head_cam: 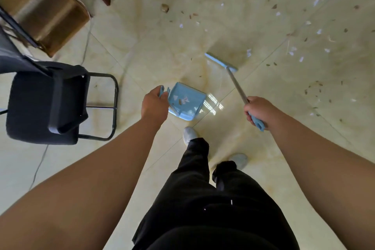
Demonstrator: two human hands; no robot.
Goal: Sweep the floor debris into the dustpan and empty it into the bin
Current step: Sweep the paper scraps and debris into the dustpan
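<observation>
the person stands mid-frame with the left hand point(155, 100) curled round the blue handle of the dustpan point(185, 101), which sits at the centre of the picture just ahead of their shoes. it looks tipped, and i can't tell if its lip touches the floor point(162, 46). a few scraps already lie inside it. the right hand point(258, 110) is wrapped round the top end of the broom point(237, 85), whose head rests on the tiles above and to the right of the pan, apart from it.

most of the debris point(292, 26), white paper bits and brown crumbs, is spread across the upper right of the frame, beyond the broom head. to my eye the job is at the gathering stage. it would go best to reach the broom out past the scatter, pull it back in short low strokes into one pile, then set the pan's lip flat on the floor so nothing slips under.

no bin is in sight. a black chair point(46, 105) stands at the left and a cardboard box point(40, 4) at the upper left. i can read no brand or writing anywhere.
</observation>
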